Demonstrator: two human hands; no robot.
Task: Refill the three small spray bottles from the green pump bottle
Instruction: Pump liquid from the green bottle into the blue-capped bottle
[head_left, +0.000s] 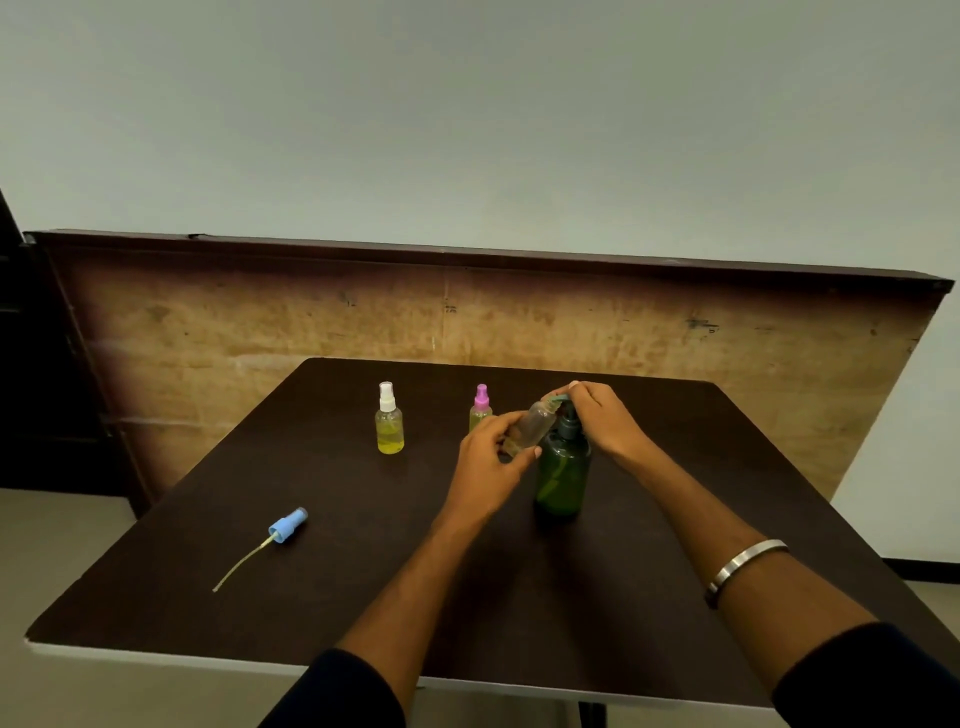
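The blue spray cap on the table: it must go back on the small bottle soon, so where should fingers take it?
Pinch the blue spray cap across its ribbed blue body from above. It lies on its side, and its thin dip tube trails toward the near-left and looks too slender to hold.

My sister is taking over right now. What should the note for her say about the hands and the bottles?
Left hand: holds the clear small bottle, cap off, tilted with its mouth up at the pump spout.
Right hand: rests on top of the green pump bottle, which stands on the table.
Blue spray cap: lies on its side at the near left, tube attached.
Done, it seems: the white-capped bottle and pink-capped bottle stand capped with yellow liquid inside.
Left: fill the clear bottle, which looks almost empty, then screw the blue cap back on.
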